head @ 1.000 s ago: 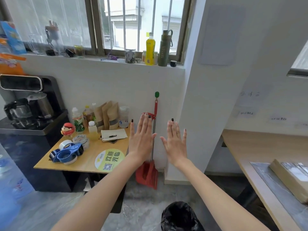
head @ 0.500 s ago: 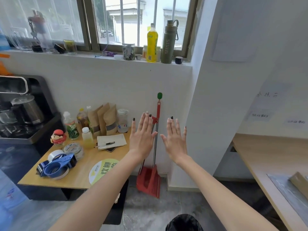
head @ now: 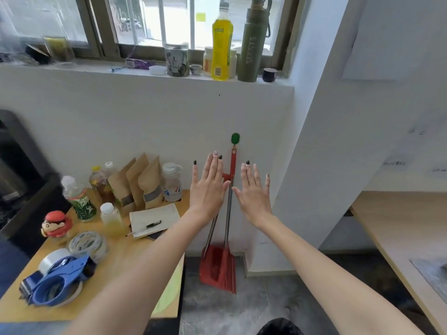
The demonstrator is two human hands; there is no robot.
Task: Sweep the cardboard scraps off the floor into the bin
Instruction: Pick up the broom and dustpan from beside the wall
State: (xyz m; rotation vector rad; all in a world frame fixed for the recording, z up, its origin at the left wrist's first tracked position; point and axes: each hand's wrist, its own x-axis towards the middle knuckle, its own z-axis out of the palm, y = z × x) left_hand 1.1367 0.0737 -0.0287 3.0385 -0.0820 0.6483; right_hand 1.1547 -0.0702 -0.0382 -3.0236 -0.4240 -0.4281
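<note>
A red dustpan (head: 217, 269) stands on the floor against the white wall, with a long metal and red handle (head: 232, 163) topped by a green cap; a second thin rod leans beside it. My left hand (head: 208, 189) and my right hand (head: 254, 192) are held up flat, fingers apart, on either side of that handle and in front of it, holding nothing. The rim of a bin with a black bag (head: 280, 327) shows at the bottom edge. No cardboard scraps are visible on the grey floor.
A low wooden table (head: 116, 259) at left carries bottles, brown pouches, a notepad with a pen, tape rolls and a blue tape dispenser (head: 55, 281). A white pillar (head: 314, 165) stands right of the dustpan. A wooden desk (head: 399, 218) runs along the right. Bottles line the windowsill.
The view has closed in on the wall and dustpan. Both hands stay raised and flat either side of the handle. The bin has slid down to the bottom edge.
</note>
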